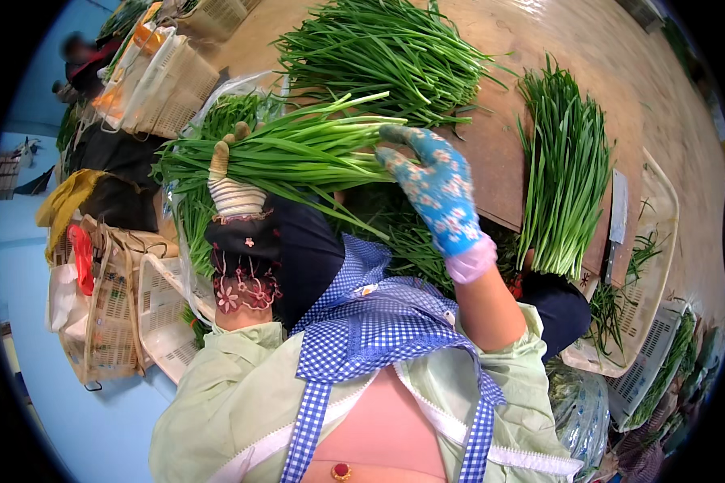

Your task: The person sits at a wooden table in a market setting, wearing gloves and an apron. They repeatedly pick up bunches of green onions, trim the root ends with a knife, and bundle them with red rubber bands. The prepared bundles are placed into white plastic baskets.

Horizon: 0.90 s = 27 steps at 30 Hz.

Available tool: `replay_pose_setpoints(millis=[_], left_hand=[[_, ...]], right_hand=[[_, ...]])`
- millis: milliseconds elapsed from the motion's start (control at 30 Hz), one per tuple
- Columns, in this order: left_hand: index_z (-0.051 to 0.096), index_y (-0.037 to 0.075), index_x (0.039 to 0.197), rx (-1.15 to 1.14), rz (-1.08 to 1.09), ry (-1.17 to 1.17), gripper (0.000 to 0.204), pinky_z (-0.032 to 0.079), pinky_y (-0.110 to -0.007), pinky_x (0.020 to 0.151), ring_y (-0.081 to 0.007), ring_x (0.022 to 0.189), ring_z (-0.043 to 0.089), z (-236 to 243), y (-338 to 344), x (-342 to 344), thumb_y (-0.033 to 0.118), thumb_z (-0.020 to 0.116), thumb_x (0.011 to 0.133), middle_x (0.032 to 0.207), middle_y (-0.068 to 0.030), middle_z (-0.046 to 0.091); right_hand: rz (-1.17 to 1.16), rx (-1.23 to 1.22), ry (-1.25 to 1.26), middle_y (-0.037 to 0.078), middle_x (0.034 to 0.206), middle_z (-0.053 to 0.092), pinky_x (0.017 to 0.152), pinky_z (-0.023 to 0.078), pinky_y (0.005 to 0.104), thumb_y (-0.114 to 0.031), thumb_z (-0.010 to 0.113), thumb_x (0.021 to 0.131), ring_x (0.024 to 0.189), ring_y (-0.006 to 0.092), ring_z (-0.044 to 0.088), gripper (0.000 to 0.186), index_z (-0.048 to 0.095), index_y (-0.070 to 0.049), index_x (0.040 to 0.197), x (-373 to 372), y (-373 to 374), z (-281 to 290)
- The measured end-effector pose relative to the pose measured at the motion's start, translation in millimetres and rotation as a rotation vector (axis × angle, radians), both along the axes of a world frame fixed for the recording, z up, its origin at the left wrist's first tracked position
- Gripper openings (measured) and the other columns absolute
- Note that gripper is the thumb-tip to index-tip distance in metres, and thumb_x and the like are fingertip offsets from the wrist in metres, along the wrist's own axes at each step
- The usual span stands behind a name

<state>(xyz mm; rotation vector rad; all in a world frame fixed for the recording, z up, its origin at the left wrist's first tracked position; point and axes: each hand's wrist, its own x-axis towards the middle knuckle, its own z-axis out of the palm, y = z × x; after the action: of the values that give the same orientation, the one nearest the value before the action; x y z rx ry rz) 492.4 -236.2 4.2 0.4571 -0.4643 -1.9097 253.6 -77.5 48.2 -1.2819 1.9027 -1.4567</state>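
The right forearm reaches up and inward, its blue floral cloth glove (433, 179) bent at the bundle's stem ends; fingers and thumb are slightly parted there, and I cannot tell whether they grip. The left forearm points straight up, its cream striped knit glove (235, 193) holding the long bundle of green leafy stems (310, 149) crosswise above the lap. Leaves hide the left palm. Beyond are one steel-bladed knife (619, 211) and two green leaf piles, one at right (568, 173), one farther (387, 60), cut off at the upper edge.
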Motion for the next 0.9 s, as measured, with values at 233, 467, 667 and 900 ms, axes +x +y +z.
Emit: replay_pose_setpoints(millis=[233, 467, 667, 900], left_hand=[[0.067, 0.01, 0.09, -0.127, -0.011, 0.034, 0.013, 0.038, -0.055, 0.099, -0.0341, 0.116, 0.048, 5.0, 9.3, -1.1, 0.02, 0.062, 0.085, 0.11, -0.0084, 0.062], [0.067, 0.01, 0.092, -0.122, -0.076, 0.033, 0.015, 0.038, -0.056, 0.098, -0.034, 0.115, 0.048, -0.2, 9.5, -5.0, 0.022, 0.061, 0.085, 0.111, -0.0094, 0.061], [0.067, 0.009, 0.089, 0.009, -0.078, 0.049, 0.013, 0.039, -0.056, 0.097, -0.0345, 0.114, 0.05, -11.1, 2.1, -1.0, 0.021, 0.063, 0.084, 0.109, -0.0104, 0.062], [0.066, 0.009, 0.085, 0.086, -0.021, 0.025, 0.011, 0.04, -0.056, 0.096, -0.0346, 0.112, 0.051, -15.3, -10.1, 17.4, 0.019, 0.065, 0.082, 0.106, -0.0103, 0.064]], right_hand=[[0.048, 0.078, -0.759, 0.01, 0.098, 0.065, 0.08, 0.047, 0.0268, -0.016, 0.067, 0.08, 0.09, 0.015, 0.059, 0.034, 0.059, 0.003, 0.107, 3.9, -8.2, -33.6], [0.137, 0.027, -0.933, 0.011, 0.099, 0.064, 0.081, 0.047, 0.0286, -0.012, 0.064, 0.082, 0.091, 0.0161, 0.06, 0.031, 0.059, 0.004, 0.108, 10.0, -10.4, -37.0], [0.161, 0.104, -1.032, 0.011, 0.097, 0.065, 0.081, 0.047, 0.0295, -0.016, 0.063, 0.082, 0.088, 0.0166, 0.061, 0.028, 0.061, 0.002, 0.103, 10.6, 6.2, -18.6], [0.15, 0.058, -0.952, 0.002, 0.084, 0.06, 0.073, 0.043, 0.0259, -0.013, 0.063, 0.08, 0.076, 0.0127, 0.054, 0.018, 0.061, -0.001, 0.092, -46.0, 68.3, -53.1]])
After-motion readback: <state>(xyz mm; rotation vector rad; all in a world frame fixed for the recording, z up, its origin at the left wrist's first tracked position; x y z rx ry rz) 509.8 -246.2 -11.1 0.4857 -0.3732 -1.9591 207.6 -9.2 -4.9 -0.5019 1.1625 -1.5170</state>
